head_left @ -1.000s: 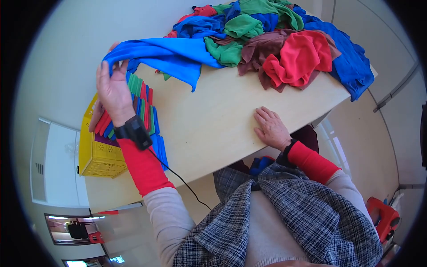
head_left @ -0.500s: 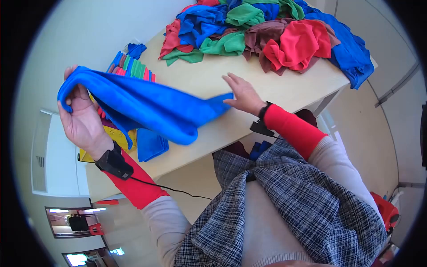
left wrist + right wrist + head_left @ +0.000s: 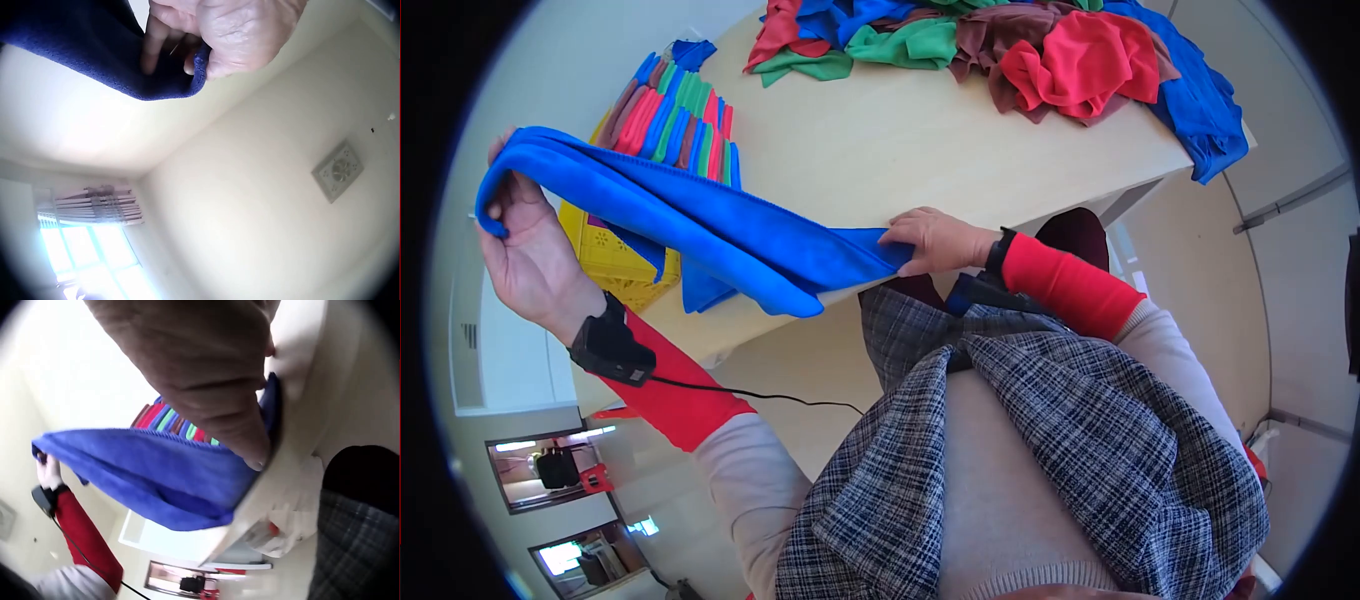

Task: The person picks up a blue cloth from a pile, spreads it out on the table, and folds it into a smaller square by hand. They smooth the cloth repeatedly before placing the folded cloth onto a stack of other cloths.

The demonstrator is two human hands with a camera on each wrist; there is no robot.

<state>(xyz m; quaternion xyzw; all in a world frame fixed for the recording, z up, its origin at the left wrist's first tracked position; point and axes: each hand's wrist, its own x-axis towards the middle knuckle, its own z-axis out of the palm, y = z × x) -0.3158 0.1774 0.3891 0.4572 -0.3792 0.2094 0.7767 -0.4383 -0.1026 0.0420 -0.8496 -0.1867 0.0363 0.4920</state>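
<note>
A blue cloth (image 3: 700, 220) stretches between my two hands above the front left of the table. My left hand (image 3: 545, 265), raised at the far left, grips one end, which drapes over the fingers; in the left wrist view that hand (image 3: 244, 31) has its thumb at the cloth's hemmed edge. Low by the table's front edge, my right hand (image 3: 950, 242) pinches the other end between thumb and fingers. In the right wrist view the cloth (image 3: 169, 469) slants upward to the far hand, its middle sagging in a fold.
Behind the cloth, folded cloths (image 3: 675, 115) in several colours stand in rows by a yellow basket (image 3: 615, 260). Folded blue cloths (image 3: 703, 290) lie at the table's front left. A loose heap of cloths (image 3: 1090, 65) covers the back of the table (image 3: 880, 150).
My left hand has drawn the blue cloth off the heap toward the left and nearer to me. My right hand has left the tabletop and taken hold of the cloth's trailing end.
</note>
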